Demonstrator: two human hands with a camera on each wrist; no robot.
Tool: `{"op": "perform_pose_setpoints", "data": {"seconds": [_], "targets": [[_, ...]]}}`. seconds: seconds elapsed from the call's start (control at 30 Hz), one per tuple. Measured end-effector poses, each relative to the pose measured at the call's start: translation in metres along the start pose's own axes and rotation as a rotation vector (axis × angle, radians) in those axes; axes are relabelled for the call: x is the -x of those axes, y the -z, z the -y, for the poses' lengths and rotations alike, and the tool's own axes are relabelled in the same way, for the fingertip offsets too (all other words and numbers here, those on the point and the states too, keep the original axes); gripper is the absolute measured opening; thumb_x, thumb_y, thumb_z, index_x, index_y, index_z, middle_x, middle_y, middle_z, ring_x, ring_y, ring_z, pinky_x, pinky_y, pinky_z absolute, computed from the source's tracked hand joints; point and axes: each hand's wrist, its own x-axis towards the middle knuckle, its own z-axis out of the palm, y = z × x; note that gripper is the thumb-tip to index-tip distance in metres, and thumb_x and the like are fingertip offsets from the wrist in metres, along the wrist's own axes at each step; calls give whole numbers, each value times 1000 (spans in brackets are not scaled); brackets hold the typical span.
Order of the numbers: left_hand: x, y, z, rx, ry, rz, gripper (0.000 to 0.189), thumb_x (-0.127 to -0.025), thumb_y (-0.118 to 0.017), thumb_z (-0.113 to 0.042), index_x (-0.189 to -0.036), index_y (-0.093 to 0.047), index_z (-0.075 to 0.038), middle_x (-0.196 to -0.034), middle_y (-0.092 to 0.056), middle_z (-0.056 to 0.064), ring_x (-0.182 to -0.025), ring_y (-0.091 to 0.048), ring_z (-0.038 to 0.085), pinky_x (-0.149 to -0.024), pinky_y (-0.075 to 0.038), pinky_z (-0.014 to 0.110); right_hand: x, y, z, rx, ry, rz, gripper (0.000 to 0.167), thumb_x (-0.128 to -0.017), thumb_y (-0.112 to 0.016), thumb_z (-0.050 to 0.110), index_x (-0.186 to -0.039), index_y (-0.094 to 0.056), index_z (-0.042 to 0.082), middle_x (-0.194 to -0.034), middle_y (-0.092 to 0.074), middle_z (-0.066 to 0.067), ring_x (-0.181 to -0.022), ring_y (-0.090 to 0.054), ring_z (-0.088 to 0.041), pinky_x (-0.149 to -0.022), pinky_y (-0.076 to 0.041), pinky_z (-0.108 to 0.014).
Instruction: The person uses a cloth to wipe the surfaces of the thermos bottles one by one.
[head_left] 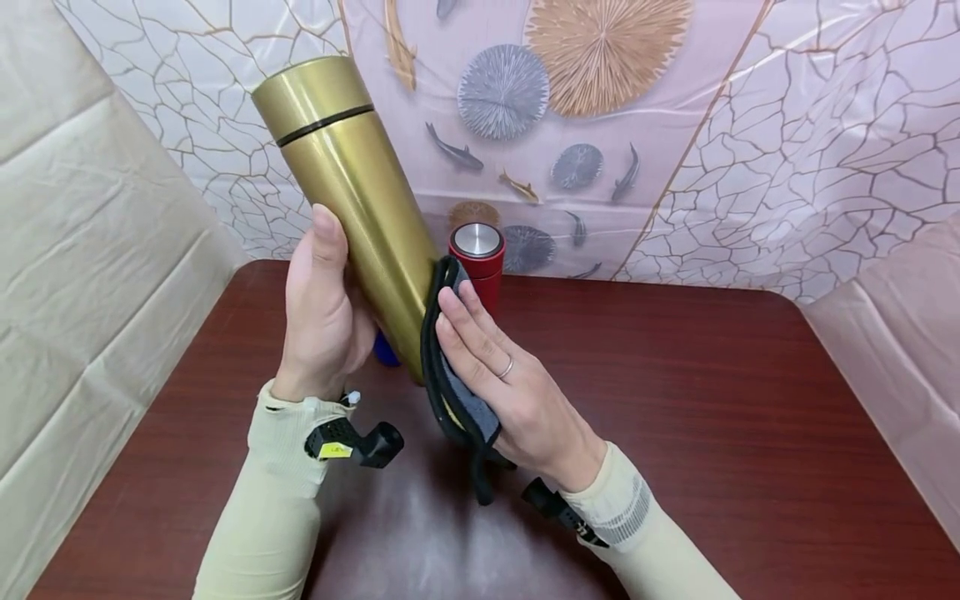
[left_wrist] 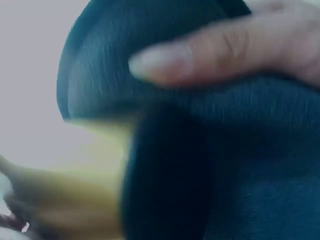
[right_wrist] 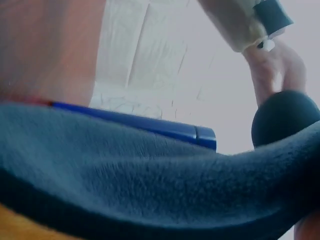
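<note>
A gold thermos bottle (head_left: 360, 208) with a thin black ring below its lid leans to the upper left, raised above the table. My left hand (head_left: 318, 312) grips it around the middle, the thumb along its near side. My right hand (head_left: 517, 396) holds a folded grey cloth (head_left: 480, 408) with black edging against the bottle's lower end, fingers lying nearly straight over it. One digit (left_wrist: 215, 55) presses the cloth in the blurred left wrist view. In the right wrist view the cloth (right_wrist: 150, 185) fills the foreground and hides most of the bottle.
Behind the cloth a red thermos bottle (head_left: 477, 267) with a silver top stands on the dark red-brown table (head_left: 675, 417). A blue bottle (right_wrist: 150, 125) is mostly hidden in the head view. Patterned sheeting (head_left: 787, 150) hangs at the back.
</note>
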Motion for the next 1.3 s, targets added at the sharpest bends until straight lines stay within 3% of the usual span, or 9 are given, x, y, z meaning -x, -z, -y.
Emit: {"op": "perform_pose_setpoints", "data": {"seconds": [0.13, 0.27, 0.53, 0.67, 0.77, 0.9, 1.07, 1.2, 1.3], "targets": [[2, 4, 0, -22, 21, 3, 70, -83, -81, -52, -119, -55, 1, -97, -67, 9, -83, -68, 16, -77, -58, 30, -2, 0, 4, -22, 12, -19, 50, -101, -59, 5, -144, -45, -15, -165, -27, -23, -152, -31, -42, -119, -38, -47], [0, 3, -1, -34, 19, 53, 74, -84, -79, -54, -125, -54, 2, -104, -70, 14, -90, -72, 23, -82, -59, 34, -4, 2, 9, 7, 27, -32, 46, -101, -59, 4, -141, -49, -16, -162, -32, -26, -151, -34, -40, -119, -40, -47], [-4, 1, -5, -15, 8, 49, 75, -87, -74, -55, -130, -51, 3, -111, -68, 19, -96, -73, 32, -90, -61, 46, -9, 4, 15, 252, 120, 67, 40, -101, -56, 5, -138, -55, -10, -145, -56, -27, -138, -53, -41, -118, -42, -44], [-1, -5, -8, 4, 33, 24, 55, -107, -37, -51, -132, -53, -4, -115, -65, 10, -104, -68, 24, -96, -56, 39, -5, 4, 10, 274, 88, 71, 42, -101, -56, 9, -140, -54, -8, -147, -55, -27, -144, -47, -40, -120, -39, -46], [0, -6, -9, 51, 52, 37, 56, -111, -15, -42, -132, -54, -8, -121, -61, 5, -112, -61, 20, -102, -48, 34, -1, 3, 4, 262, 61, 55, 43, -101, -57, 10, -140, -54, -8, -149, -52, -27, -149, -40, -39, -120, -38, -48], [1, -5, -8, 106, 43, 43, 47, -112, -23, -35, -130, -54, -5, -121, -59, 7, -113, -58, 19, -103, -45, 31, 1, 2, 0, 251, 50, 40, 43, -102, -58, 11, -140, -54, -9, -150, -51, -27, -149, -39, -39, -119, -39, -50], [3, -8, -7, 78, 28, 11, 44, -112, -25, -32, -130, -53, -3, -117, -59, 9, -108, -59, 20, -101, -45, 31, 2, 1, 1, 246, 26, 48, 45, -100, -57, 6, -142, -52, -9, -156, -44, -25, -151, -36, -40, -119, -39, -50], [7, -12, -2, -32, 59, 44, 44, -111, -32, -35, -139, -46, -5, -121, -58, 8, -109, -58, 19, -101, -45, 32, 2, 1, 3, 248, -33, 79, 47, -101, -54, 4, -145, -47, -11, -165, -30, -21, -155, -28, -38, -121, -36, -50], [13, -15, 6, -186, 161, 114, 47, -110, -35, -38, -148, -36, -10, -126, -55, 8, -112, -57, 18, -102, -46, 32, 1, 3, 4, 246, -97, 56, 48, -103, -53, 7, -147, -44, -11, -168, -22, -15, -157, -22, -36, -123, -33, -49]]}}
